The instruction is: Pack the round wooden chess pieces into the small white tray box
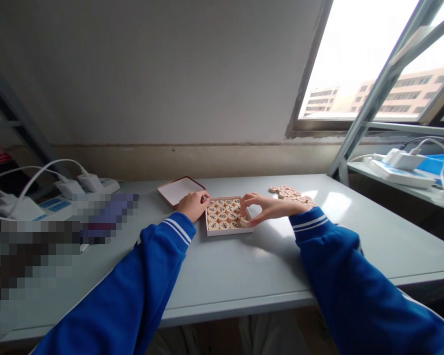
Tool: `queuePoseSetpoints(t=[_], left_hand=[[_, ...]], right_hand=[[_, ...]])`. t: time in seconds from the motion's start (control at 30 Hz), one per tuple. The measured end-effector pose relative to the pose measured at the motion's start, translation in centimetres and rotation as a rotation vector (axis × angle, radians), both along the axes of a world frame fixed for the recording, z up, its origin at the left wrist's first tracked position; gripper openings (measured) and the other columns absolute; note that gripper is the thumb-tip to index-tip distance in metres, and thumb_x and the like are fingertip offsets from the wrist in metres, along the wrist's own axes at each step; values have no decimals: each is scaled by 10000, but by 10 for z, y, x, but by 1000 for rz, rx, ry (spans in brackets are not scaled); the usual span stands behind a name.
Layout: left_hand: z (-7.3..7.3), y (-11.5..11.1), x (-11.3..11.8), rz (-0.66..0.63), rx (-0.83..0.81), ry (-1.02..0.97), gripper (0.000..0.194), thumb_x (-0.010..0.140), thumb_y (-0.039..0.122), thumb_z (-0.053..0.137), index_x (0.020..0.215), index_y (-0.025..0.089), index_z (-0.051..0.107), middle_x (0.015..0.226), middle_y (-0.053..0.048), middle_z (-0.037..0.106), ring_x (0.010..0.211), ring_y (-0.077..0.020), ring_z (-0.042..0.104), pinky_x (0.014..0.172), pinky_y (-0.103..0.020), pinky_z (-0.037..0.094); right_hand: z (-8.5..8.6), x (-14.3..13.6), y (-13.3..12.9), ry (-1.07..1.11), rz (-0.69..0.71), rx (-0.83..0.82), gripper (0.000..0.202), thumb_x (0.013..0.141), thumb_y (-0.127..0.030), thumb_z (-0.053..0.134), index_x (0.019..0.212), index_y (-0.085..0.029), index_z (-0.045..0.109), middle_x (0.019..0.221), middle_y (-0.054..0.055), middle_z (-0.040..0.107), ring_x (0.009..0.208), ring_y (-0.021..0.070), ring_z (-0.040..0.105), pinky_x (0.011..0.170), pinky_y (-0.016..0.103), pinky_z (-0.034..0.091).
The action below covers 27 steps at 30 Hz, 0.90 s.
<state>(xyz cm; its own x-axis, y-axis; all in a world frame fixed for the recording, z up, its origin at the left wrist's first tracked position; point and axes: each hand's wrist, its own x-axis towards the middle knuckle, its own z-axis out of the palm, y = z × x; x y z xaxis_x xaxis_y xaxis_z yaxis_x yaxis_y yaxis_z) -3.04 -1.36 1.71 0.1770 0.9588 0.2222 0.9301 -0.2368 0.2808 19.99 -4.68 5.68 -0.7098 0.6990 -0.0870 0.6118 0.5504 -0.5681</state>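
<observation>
A shallow white box [229, 232] sits on the desk, filled with rows of round wooden Chinese chess pieces [222, 216] marked with dark characters. At its far left corner, my left hand [194, 205] is closed, its curled fingers against the rim. My right hand [268, 207] reaches over the box's right side, thumb and fingers closed around a chess piece [244, 221] at the near right corner. That piece looks slightly tilted or raised above its row. The right fingers hide some of the pieces behind them.
Loose chess pieces [290, 193] lie in a cluster to the right. The open box lid [180, 190] rests behind my left hand. Power strips with white plugs [70, 188] and cables stand at left, near a dark bottle [3, 170]. A metal post [362, 108] rises at right.
</observation>
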Motion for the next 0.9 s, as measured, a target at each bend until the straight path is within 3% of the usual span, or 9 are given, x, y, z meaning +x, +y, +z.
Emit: queuePoseSetpoints(t=[0.37, 0.8, 0.9], left_hand=[[-1, 0, 0, -20, 5, -1, 241, 773, 335, 407, 873, 247, 607, 785, -18, 658, 713, -181, 578, 589, -245, 388], [-5, 4, -1, -16, 1, -11, 242, 761, 334, 412, 869, 246, 610, 786, -21, 654, 694, -176, 570, 568, -243, 368], [-4, 4, -1, -18, -1, -42, 237, 759, 328, 417, 858, 241, 614, 787, -27, 649, 696, -183, 567, 574, -250, 371]], right_hand=[[-5, 5, 2, -19, -3, 80, 282, 668, -467, 593, 860, -261, 598, 1055, 14, 500, 1051, 211, 406, 917, 330, 321], [-20, 3, 12, 66, 55, 241, 251, 721, -441, 567, 752, -202, 639, 918, 35, 555, 930, 182, 473, 857, 305, 334], [-22, 12, 20, 60, -78, 372, 241, 754, -426, 529, 821, -216, 627, 919, 36, 556, 894, 176, 482, 811, 303, 353]])
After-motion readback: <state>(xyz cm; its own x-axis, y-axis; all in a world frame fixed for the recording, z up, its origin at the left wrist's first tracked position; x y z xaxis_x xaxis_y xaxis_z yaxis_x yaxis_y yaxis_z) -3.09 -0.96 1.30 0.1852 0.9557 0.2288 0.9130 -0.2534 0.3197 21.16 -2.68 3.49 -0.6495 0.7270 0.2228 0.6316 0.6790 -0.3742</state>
